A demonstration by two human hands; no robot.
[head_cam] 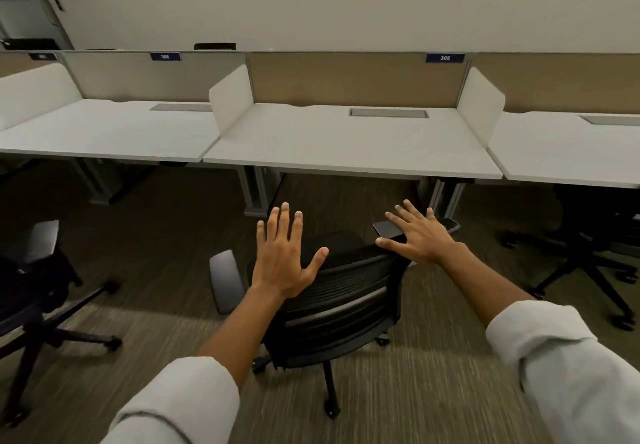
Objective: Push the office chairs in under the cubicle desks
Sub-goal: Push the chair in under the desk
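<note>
A black mesh-backed office chair [341, 308] stands on the carpet in front of the middle cubicle desk [346, 146], its back toward me and its seat outside the desk edge. My left hand [284, 256] hovers with spread fingers over the left top of the backrest. My right hand [420, 234] is spread over the right top corner, its thumb at the backrest rim; I cannot tell whether either hand touches the chair. Neither hand grips anything. The chair's left armrest [227, 286] sticks out beside my left wrist.
A second black chair [31, 291] stands at the left, out from the left desk [104, 132]. A third chair [588, 246] sits partly under the right desk [571, 153]. White divider panels [230, 97] separate the desks. Grey desk legs [256, 194] flank the middle opening.
</note>
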